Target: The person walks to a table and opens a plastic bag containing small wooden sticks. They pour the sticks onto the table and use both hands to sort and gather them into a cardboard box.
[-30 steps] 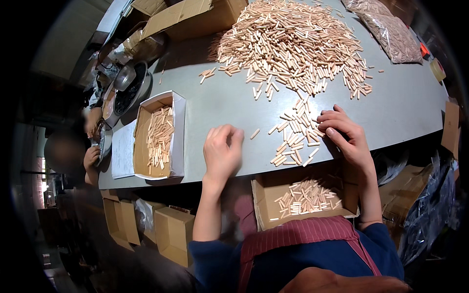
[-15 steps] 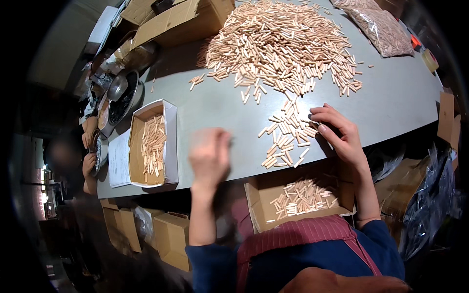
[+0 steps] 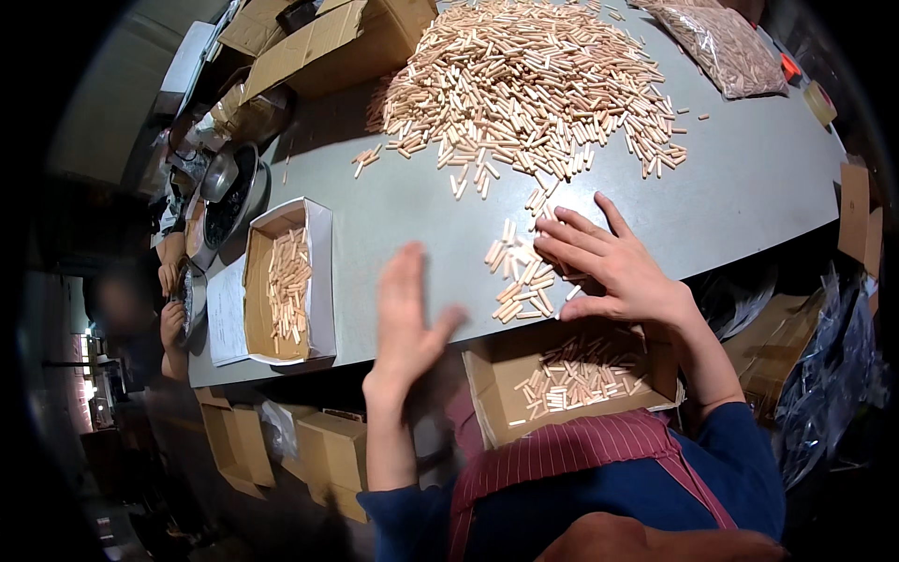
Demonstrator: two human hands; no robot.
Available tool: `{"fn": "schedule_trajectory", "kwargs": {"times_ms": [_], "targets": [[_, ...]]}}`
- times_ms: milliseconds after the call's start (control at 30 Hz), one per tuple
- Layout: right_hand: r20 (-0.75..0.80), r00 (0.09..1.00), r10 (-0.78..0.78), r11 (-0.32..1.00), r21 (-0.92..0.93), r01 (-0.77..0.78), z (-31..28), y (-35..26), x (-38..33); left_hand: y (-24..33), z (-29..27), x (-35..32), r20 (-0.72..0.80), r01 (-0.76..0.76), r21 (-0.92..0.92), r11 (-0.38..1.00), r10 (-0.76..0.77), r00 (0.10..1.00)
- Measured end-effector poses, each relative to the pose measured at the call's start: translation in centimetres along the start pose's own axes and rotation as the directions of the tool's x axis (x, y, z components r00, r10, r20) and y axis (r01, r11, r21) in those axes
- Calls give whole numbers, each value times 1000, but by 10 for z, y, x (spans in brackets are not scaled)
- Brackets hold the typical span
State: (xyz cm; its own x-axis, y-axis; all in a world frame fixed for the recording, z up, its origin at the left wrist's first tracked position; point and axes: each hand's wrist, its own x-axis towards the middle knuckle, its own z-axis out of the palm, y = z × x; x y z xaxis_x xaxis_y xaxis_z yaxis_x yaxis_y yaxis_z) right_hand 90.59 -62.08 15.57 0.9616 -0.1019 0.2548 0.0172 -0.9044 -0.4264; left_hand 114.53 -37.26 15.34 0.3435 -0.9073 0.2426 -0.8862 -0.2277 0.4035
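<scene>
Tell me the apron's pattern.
The apron is dark red with thin pale stripes, seen best in the head view.

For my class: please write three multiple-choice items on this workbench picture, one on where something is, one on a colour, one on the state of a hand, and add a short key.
1. Where is the white-sided box of wooden dowels?
A. on the table, to the person's left
B. on the floor
C. on top of the big pile

2. What colour is the tabletop?
A. red
B. grey
C. black

3. How is the left hand?
A. closed on a dowel
B. open and empty, fingers spread
C. inside a box

Key: A, it sits on the table near its left end; B, the bare surface is grey; B, the palm is open with nothing in it, while the right hand rests on the loose dowels.
</scene>
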Motion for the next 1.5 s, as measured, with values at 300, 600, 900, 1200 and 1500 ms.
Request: {"fn": "schedule_trajectory", "kwargs": {"times_ms": [300, 600, 900, 1200, 1500], "targets": [[-271, 692, 669, 248, 959, 137, 2, 22, -14, 39, 11, 31, 243, -227, 148, 963, 187, 952], [-272, 875, 401, 470, 881, 58, 6, 18, -14, 45, 10, 33, 290, -192, 160, 968, 139, 947], [-97, 993, 64, 614, 789, 38, 4, 15, -13, 48, 10, 33, 256, -204, 107, 973, 171, 951], [-16, 973, 230, 42, 999, 6, -11, 2, -18, 51, 12, 30, 299, -275, 153, 949, 220, 928], [-141, 812, 567, 9, 986, 165, 0, 25, -21, 63, 3, 24, 379, -306, -484, 820, 511, 771]]}}
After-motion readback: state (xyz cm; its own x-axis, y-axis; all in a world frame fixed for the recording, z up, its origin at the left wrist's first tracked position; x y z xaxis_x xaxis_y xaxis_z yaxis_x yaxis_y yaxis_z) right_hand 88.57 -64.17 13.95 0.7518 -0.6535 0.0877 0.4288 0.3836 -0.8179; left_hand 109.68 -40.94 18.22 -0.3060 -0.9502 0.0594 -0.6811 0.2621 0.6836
